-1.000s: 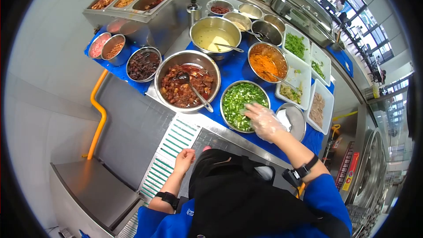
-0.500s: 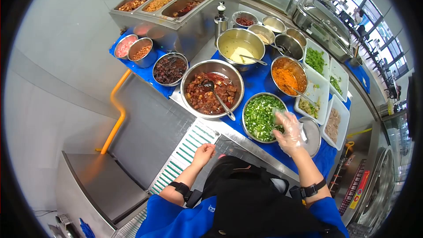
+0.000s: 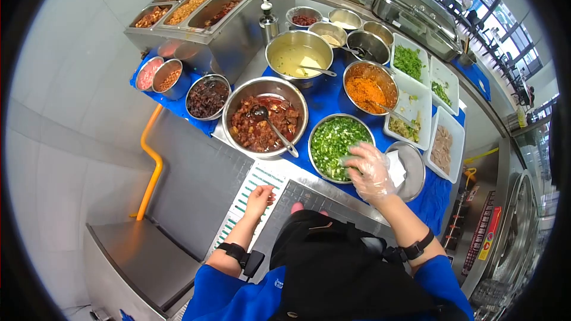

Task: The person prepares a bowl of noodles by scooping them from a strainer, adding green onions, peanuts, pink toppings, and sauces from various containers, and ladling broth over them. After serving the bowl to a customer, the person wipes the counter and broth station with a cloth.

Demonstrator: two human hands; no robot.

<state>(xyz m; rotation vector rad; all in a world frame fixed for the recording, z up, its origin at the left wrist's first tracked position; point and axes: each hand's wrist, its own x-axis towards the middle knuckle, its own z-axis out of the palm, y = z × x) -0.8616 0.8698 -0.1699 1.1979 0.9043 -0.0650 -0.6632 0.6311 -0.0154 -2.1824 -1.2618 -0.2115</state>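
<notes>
My right hand (image 3: pixel 371 172), in a clear plastic glove, hovers at the right rim of a metal bowl of chopped green onions (image 3: pixel 339 147). Its fingers are bent but apart, with nothing seen in them. Just beyond the wrist lies a shallow metal bowl (image 3: pixel 415 185) with a white piece (image 3: pixel 397 168) in it, partly behind the glove. Bare and away from the food, my left hand (image 3: pixel 259 201) is held low in front of the counter, its fingers curled in and no object visible there. A large bowl of reddish-brown chunks in sauce (image 3: pixel 253 134) holds a ladle (image 3: pixel 278 131).
Behind stand a pot of pale liquid (image 3: pixel 291 53), a bowl of orange food (image 3: pixel 367 92) and white trays (image 3: pixel 447 165). Steel food pans (image 3: pixel 219 15) fill the back left. A chafing dish (image 3: pixel 419 18) is at back right. A yellow pipe (image 3: pixel 156 160) runs along the left.
The whole view has shifted, so the counter sits further left. My right hand remains by the green onions, with slightly more of the shallow bowl uncovered. My left hand stays low.
</notes>
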